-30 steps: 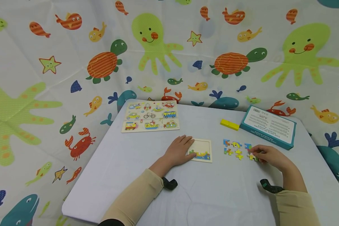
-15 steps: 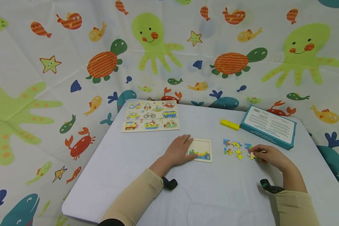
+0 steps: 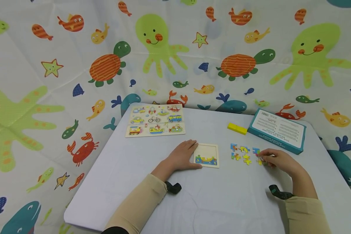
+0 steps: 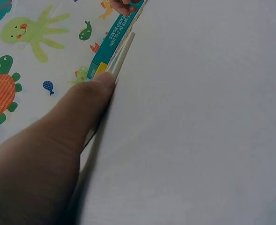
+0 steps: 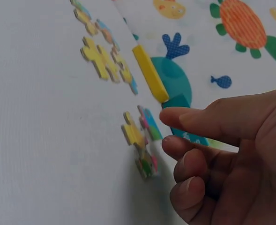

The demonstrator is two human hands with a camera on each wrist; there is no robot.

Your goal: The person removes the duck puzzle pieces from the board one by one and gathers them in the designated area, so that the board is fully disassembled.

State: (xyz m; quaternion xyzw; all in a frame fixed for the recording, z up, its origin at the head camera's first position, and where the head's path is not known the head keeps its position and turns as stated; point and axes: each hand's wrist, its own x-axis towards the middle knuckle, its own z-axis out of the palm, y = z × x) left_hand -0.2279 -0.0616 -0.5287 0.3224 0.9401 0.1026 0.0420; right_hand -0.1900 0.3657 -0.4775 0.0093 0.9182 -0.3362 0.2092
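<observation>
My left hand (image 3: 182, 156) rests against the left side of a small square wooden puzzle tray (image 3: 207, 150). Its thumb (image 4: 93, 91) lies along the tray's near edge. A strip of joined pieces (image 3: 206, 160) fills the tray's lower part; bare wood shows above. Over on the right, my right hand (image 3: 279, 161) hovers beside a cluster of loose puzzle pieces. In the right wrist view, thumb and index finger stand slightly apart with nothing between them, the other fingers loosely curled. Close to them lie a yellow puzzle piece (image 5: 134, 133), a blue-green one (image 5: 151, 124) and a darker green one (image 5: 147, 165).
Several more puzzle pieces (image 3: 247, 159) lie between the tray and my right hand. A yellow block (image 3: 237, 128) touches or nearly touches a teal box (image 3: 276, 130) behind them. At the back left lies a vehicle picture board (image 3: 155, 120). A sea-animal curtain (image 3: 175, 48) hangs behind the table.
My left thumb has slid from the tray's printed strip down to its near edge. The right hand stays almost in place, its fingers shifting slightly over the pieces.
</observation>
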